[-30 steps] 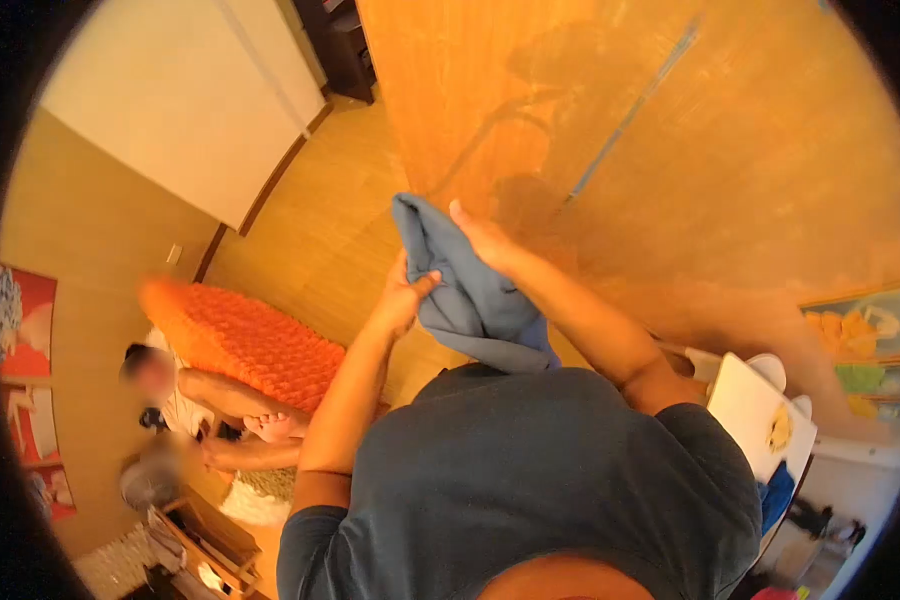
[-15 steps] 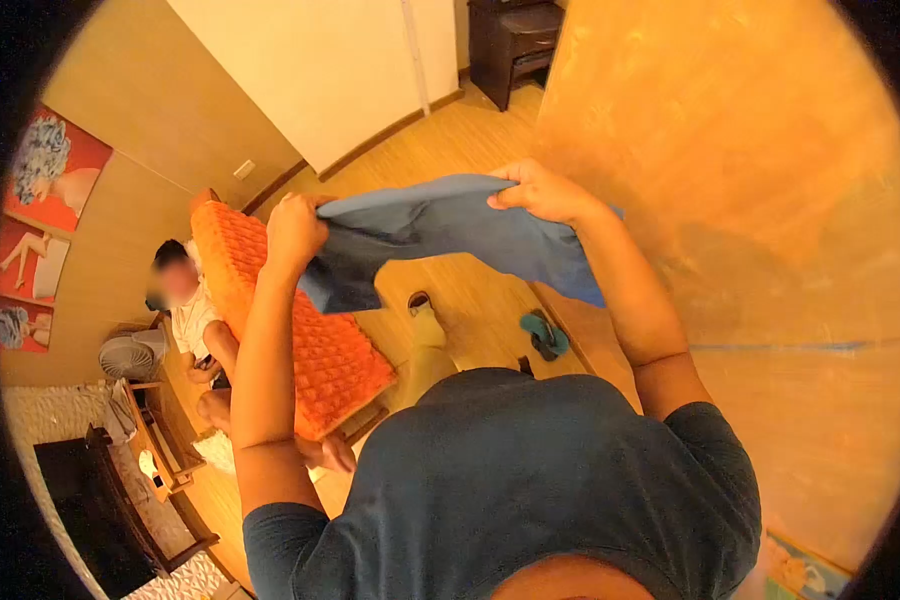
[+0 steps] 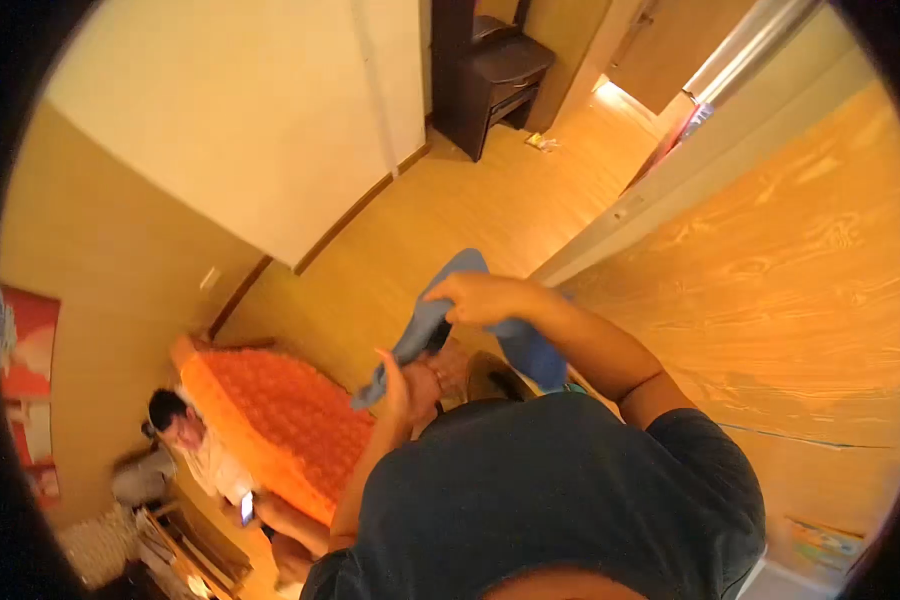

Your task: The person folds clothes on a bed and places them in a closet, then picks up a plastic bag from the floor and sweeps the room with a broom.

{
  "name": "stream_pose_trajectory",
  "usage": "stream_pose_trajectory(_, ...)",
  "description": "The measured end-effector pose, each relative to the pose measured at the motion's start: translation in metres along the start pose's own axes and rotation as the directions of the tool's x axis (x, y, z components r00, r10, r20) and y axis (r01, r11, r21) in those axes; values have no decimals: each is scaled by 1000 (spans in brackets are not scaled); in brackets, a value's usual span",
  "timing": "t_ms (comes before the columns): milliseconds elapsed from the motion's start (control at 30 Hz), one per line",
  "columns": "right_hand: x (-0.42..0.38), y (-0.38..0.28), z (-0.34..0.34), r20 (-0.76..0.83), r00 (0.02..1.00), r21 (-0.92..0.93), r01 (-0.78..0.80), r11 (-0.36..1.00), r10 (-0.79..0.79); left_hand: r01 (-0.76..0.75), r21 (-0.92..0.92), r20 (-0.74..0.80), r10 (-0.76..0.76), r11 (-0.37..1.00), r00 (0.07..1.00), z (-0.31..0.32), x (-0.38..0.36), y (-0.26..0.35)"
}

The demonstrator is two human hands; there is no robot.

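A grey-blue cloth (image 3: pixel 425 325) hangs in folds in front of my chest, with a brighter blue part (image 3: pixel 533 352) on the right below my right wrist. My right hand (image 3: pixel 473 298) is closed on its upper part, the fingers bent over the fabric. Just below and left, my left hand (image 3: pixel 422 385) is open, thumb raised and fingers spread, close against the cloth's lower left part. Whether the palm touches the fabric cannot be made out.
A person (image 3: pixel 215 450) with a phone (image 3: pixel 247 508) sits at the lower left beside an orange-covered bed (image 3: pixel 290 410). A dark cabinet (image 3: pixel 490 85) stands at the top, near a small yellow item (image 3: pixel 541 142) on the floor. Wooden panelling (image 3: pixel 770 270) fills the right side.
The view has turned, bringing a doorway into sight. My left hand has let go of the cloth's left end and moved down and inward. The cloth, stretched wide before, now hangs folded.
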State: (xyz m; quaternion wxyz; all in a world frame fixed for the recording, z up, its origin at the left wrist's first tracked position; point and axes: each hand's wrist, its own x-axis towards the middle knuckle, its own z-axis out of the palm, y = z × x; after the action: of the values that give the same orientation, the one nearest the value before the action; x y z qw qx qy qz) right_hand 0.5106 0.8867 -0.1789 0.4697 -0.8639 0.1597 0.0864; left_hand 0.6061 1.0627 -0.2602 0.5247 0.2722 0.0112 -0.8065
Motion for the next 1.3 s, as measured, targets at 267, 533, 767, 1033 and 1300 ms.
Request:
stream_pose_trajectory(267, 40, 36, -47, -240, 949, -16, -213, 977, 203, -406, -149, -506, 283, 902, 815, -35, 181, 189)
stream_pose_trajectory(533, 62, 92, -138, -442, 872, 232, -116, 966, 211, -123, 340, -240, 213, 932, 947, 116, 306, 300)
stream_pose_trajectory(767, 42, 141, -215, -880, 465, 133, 56, 990, 92, -19, 564, 104, -48, 825, 993, 215, 366, 331)
stream_pose_trajectory(1033, -9, 131, -337, -997, -7, -65, -319, 945, -71, -46, 928, 218, -438, 371, 872, 291, 437, 380)
stream_pose_trajectory(1300, -8, 133, -351, -969, 4, 217, -462, 860, 247, -253, 963, 59, -846, -92, 530, 336, 491, 381)
